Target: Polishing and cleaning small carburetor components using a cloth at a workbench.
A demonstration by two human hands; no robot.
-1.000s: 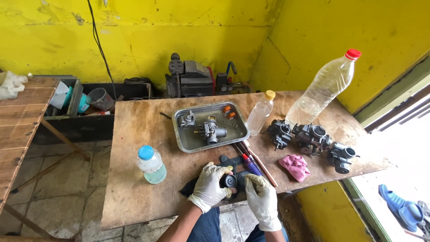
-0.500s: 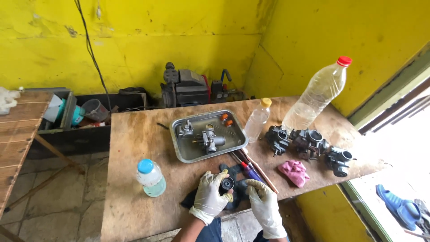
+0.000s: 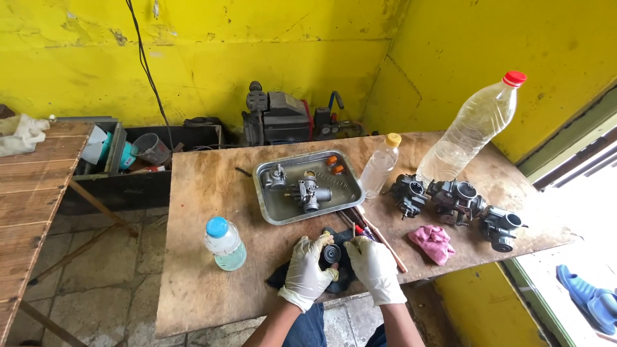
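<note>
Our hands have stayed low in the middle. Our left hand (image 3: 307,270) and right hand (image 3: 375,270) still hold the small black carburetor part (image 3: 331,254) above the dark cloth (image 3: 281,277).

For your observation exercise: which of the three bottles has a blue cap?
The short bottle at the table's left, nearest the left hand; the others have yellow and red caps.

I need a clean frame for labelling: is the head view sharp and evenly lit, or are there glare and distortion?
Head view: sharp at the gloved hands; blown-out daylight at lower right; soft glare in the rectangular metal tray; wide-angle bending leans the tall clear red-capped bottle.
</note>
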